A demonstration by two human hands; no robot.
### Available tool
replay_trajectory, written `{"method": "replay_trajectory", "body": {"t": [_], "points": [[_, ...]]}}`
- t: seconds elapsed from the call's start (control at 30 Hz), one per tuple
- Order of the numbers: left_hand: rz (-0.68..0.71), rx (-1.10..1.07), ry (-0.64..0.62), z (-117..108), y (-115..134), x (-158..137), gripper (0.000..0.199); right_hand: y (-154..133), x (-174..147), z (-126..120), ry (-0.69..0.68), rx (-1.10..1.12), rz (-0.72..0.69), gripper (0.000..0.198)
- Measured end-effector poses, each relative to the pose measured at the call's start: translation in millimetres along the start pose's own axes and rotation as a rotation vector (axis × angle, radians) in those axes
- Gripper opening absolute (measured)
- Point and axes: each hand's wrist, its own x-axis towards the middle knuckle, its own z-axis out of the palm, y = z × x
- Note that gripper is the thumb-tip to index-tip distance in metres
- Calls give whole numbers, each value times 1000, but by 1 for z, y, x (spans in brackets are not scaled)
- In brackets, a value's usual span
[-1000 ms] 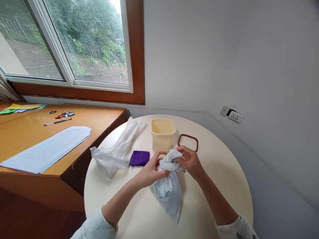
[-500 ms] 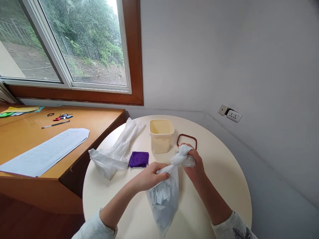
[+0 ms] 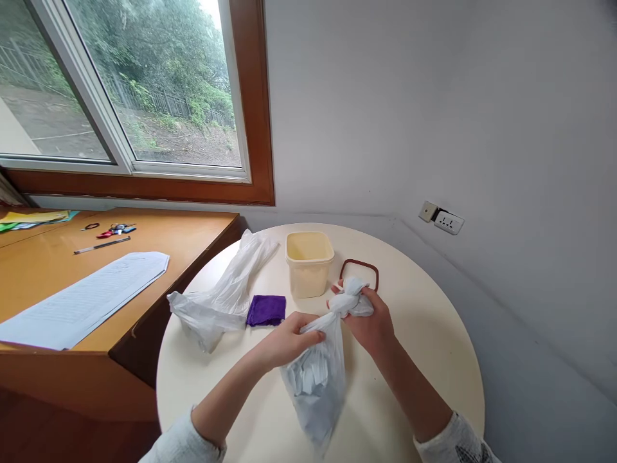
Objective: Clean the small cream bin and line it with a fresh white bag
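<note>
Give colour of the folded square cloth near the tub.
Deep purple folded square cloth; see head view.

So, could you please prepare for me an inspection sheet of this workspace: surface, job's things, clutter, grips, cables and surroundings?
Surface: round cream table, next to a wooden desk.
Job's things: white plastic bag, twisted near its top; contents unclear.
Clutter: on the table, second plastic bag, purple cloth, yellow container without lid, brown frame; on the desk, papers and pen.
Grips: left grip holds the bag below the twist; right grip holds its twisted top.
Cables: nothing seen.
Surroundings: window; pale wall with a socket.
</note>
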Motion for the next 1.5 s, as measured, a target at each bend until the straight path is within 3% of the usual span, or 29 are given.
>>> {"method": "replay_trajectory", "body": {"t": [0.13, 0.3, 0.53, 0.7, 0.87, 0.97, 1.2, 1.27, 1.43, 1.5], "points": [[-2, -125, 108, 6, -14, 8, 19, 4, -13, -9, -261, 19, 157, 40], [34, -299, 261, 12, -32, 20, 20, 12, -26, -21, -403, -337, 268, 37], [132, -447, 508, 23, -39, 35, 17, 29, -24, -27, -129, -312, 295, 36], [159, -469, 663, 35, -40, 50, 14, 28, -25, -32, -156, -265, 364, 39], [192, -459, 724, 36, -43, 58, 11, 31, -21, -30, -19, -310, 328, 33], [196, -428, 744, 33, -48, 60, 12, 35, -17, -32, -32, -297, 309, 29], [185, -504, 682, 31, -51, 57, 23, 37, -11, -41, 108, -94, 353, 25], [133, -535, 595, 33, -49, 54, 40, 34, -9, -41, 115, -36, 365, 26], [58, -588, 294, 44, -43, 45, 105, 26, -5, -41, 180, 58, 347, 35], [38, -608, 216, 48, -41, 42, 116, 25, -5, -41, 227, 55, 280, 34]]}}
